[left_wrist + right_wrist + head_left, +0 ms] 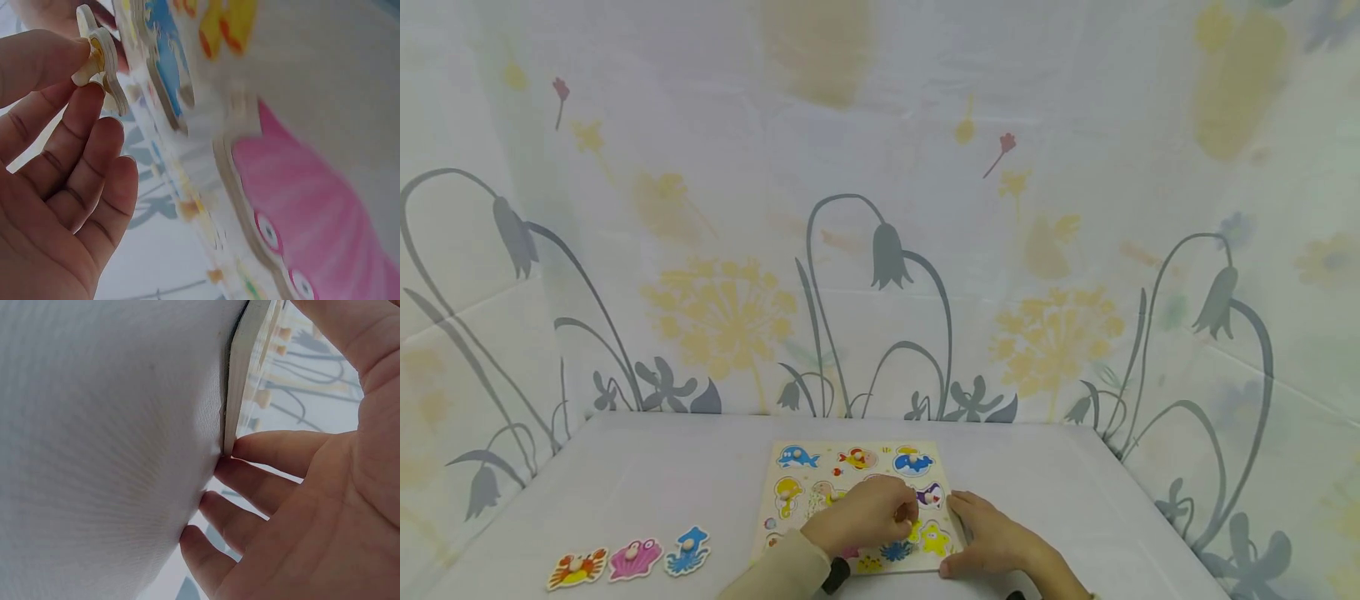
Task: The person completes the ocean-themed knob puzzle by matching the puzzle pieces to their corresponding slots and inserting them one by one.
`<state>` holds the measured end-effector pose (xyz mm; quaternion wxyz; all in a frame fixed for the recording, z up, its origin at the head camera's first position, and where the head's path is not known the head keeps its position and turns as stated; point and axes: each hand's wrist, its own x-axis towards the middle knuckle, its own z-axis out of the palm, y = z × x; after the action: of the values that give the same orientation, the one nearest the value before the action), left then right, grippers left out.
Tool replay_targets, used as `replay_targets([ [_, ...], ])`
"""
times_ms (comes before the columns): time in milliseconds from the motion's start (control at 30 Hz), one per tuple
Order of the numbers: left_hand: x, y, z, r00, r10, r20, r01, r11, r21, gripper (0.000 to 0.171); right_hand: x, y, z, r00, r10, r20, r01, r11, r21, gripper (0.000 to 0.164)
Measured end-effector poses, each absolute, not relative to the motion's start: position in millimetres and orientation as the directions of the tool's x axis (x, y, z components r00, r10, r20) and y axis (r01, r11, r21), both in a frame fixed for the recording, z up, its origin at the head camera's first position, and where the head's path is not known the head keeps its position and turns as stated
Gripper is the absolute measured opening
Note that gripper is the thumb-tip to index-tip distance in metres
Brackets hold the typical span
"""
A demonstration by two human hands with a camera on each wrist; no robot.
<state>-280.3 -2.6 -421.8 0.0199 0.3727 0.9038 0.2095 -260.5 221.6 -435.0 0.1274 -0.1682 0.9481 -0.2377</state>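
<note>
Two hands work at a pale wooden puzzle board point(827, 451) lying on a white bench point(700, 475), right of the scene's near middle. The left hand point(867, 510) is above the right half of the board, its thumb and index finger closed on the knob of a small wooden piece point(110, 57), the other fingers loosely bent and clear of it. The left wrist view shows that piece nearly edge-on, with some yellow on its face; its full shape cannot be told. The right hand point(992, 535) grips nothing; its fingers are spread at the board's right edge, some fingertips touching the bench and one against the board's side, with the thumb by the near right corner.

Along the board's far row sit a blue dolphin point(797, 456), an orange fish point(852, 458) and a blue whale point(913, 462). A yellow seahorse point(787, 493) is on the left, and a yellow star shape point(936, 540) near the right corner. Well apart on the bench's near left lie a crab point(576, 570), a pink shell point(634, 560) and a blue octopus point(687, 552), in a row. A flower-printed cloth point(880, 150) hangs behind.
</note>
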Motion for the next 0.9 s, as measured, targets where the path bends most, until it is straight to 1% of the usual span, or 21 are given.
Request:
replay_targets([
  [233,-282,14,-423,-0.726,0.683,0.083,0.649,0.640,0.412,0.011,-260,224,-434,-0.896,-0.424,-0.129,-0.313,0.812,-0.492,0.098],
  [500,-283,26,-425,-0.719,0.692,0.057,0.650,0.642,0.407,0.010,-260,226,-434,-0.888,-0.448,-0.100,-0.344,0.794,-0.501,0.100],
  [733,-281,34,-427,-0.716,0.697,0.033,0.645,0.642,0.415,0.010,-261,226,-435,-0.894,-0.429,-0.129,-0.308,0.799,-0.517,0.099],
  [900,-284,38,-432,-0.711,0.703,0.033,0.654,0.643,0.398,0.010,-262,225,-435,-0.898,-0.414,-0.148,-0.284,0.802,-0.525,0.098],
])
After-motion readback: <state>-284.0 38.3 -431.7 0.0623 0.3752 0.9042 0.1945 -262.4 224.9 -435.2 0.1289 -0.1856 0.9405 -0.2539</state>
